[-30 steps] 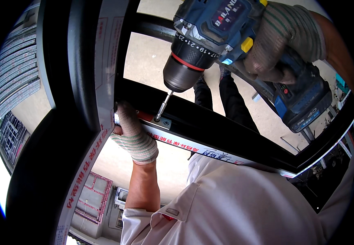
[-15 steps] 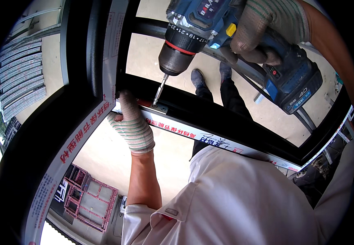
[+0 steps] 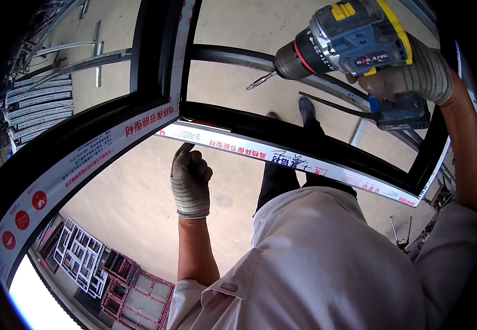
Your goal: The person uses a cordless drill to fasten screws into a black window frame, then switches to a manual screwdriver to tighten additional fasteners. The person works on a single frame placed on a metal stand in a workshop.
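Note:
My right hand [image 3: 411, 77], in a striped knit glove, grips a blue-and-yellow cordless drill [image 3: 359, 38] at the upper right. The drill's silver bit [image 3: 260, 81] points left and down, in the air above the frame and touching nothing. A black metal frame [image 3: 304, 140] with printed white protective film [image 3: 238, 148] on its near face crosses in front of me. Just below the left part of this bar is my gloved left hand [image 3: 190, 181], its index finger raised near the film's lower edge. The other fingers are curled in; anything inside them is hidden.
A thick film-covered frame member [image 3: 84, 157] runs from the corner down to the lower left. Stacked profiles [image 3: 40, 104] lie on the floor at the far left. Assembled white [image 3: 81, 256] and reddish frames [image 3: 139, 297] stand at the lower left. Metal bars [image 3: 326, 82] lie behind the drill.
The drill has lifted off the bar and swung up to the right, its bit now free. My left hand has come off the bar and dropped slightly, its fingers curling.

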A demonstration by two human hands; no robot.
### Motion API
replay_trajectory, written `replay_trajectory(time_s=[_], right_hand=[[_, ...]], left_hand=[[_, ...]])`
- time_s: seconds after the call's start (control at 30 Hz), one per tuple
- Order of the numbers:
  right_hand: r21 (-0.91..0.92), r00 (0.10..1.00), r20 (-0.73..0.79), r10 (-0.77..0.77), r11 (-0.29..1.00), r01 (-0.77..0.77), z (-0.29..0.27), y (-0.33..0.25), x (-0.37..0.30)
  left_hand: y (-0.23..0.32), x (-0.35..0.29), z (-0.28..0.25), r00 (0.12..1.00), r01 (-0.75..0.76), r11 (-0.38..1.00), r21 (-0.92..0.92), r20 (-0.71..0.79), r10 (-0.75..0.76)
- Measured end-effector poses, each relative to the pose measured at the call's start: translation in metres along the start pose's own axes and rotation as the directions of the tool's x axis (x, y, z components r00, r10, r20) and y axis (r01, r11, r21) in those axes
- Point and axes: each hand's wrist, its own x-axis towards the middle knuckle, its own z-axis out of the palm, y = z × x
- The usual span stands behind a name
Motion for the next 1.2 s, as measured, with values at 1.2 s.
replay_trajectory(time_s=[1.2], right_hand=[[-0.123,0.596,-0.720,-0.357,0.910,0.397,0.267,-0.010,-0.282]], left_hand=[[-0.036,-0.125,-0.015,0.787,0.264,0.948,-0.177,0.608,-0.106]])
